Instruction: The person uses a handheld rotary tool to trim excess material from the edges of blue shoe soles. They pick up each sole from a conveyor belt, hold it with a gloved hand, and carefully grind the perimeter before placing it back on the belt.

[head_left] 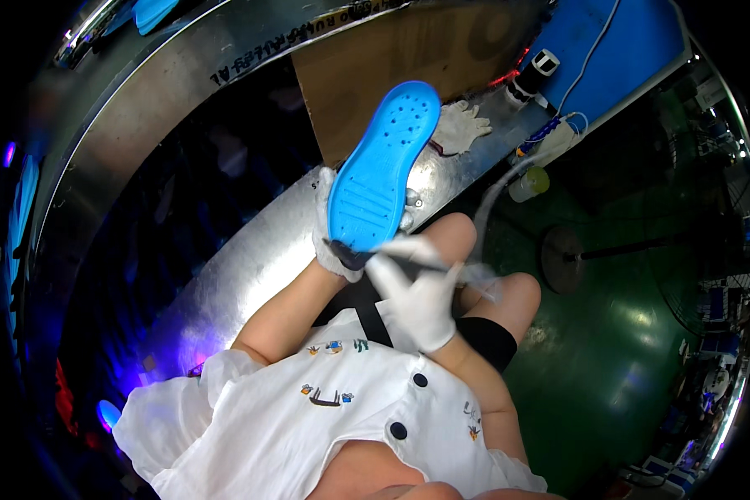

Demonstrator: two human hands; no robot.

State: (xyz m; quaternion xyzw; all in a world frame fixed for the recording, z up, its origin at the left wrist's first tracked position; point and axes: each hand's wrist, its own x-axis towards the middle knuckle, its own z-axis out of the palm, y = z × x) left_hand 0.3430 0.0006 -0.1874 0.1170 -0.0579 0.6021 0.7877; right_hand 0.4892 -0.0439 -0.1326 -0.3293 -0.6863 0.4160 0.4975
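We see a bright blue, moulded rubber shoe sole (pixel 381 167), long and rounded at both ends, held up with its underside toward us, the toe pointing up and slightly right and the heel at the bottom. Its forepart carries small round dimples, the middle is smooth, and the heel part has a set of raised crosswise ribs; a dark patch sits at the heel's lower edge. Across that heel edge lies a thin, pale, blurred tool (pixel 425 260), slanting down to the right, its kind unclear.
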